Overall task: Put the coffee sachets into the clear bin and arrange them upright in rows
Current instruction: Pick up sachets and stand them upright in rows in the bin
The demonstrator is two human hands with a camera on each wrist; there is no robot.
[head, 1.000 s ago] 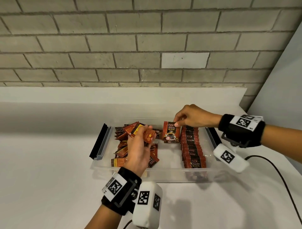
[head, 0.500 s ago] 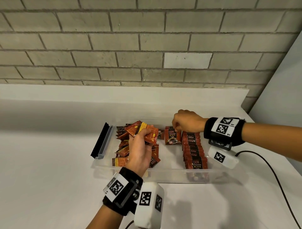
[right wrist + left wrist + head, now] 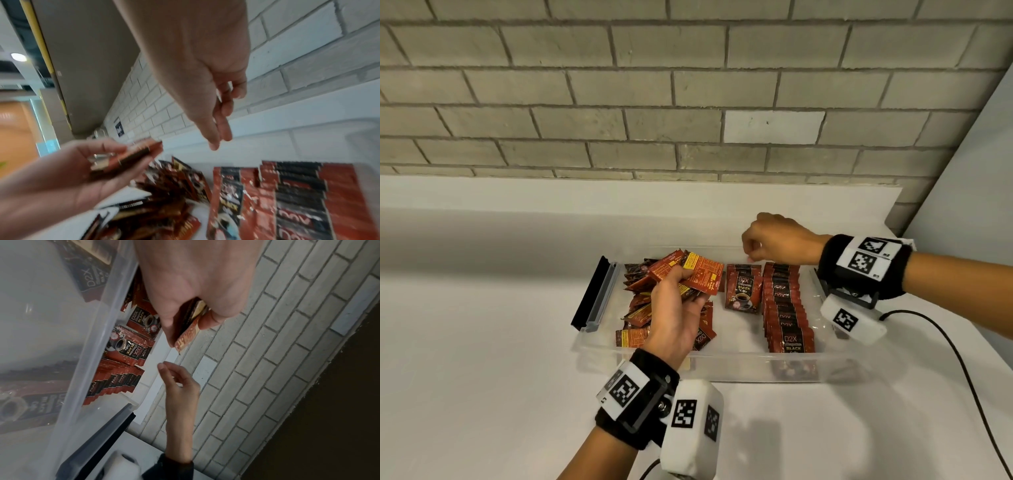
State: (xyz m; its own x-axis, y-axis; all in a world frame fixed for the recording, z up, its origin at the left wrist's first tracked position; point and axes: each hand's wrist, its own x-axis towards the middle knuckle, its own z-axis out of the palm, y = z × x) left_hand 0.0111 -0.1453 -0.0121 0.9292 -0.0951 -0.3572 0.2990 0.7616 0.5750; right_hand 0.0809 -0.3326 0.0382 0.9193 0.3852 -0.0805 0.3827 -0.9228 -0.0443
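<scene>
While a full row of coffee sachets (image 3: 787, 308) stands along the right side of the clear bin (image 3: 739, 366), a leaning sachet (image 3: 743, 288) starts a second row near the far wall, and a loose heap (image 3: 640, 301) fills the left side. The left hand (image 3: 675, 318) pinches a small stack (image 3: 700, 275), partly hiding the heap. The right hand (image 3: 780, 240) hovers above the far wall, fingers loosely curled, holding nothing. The right wrist view is blurred.

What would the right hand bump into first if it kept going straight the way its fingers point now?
Probably the sachets in the left hand. The empty right hand points leftward over the clear bin's far side, toward that held bunch; depth is uncertain, so it might pass behind.
</scene>
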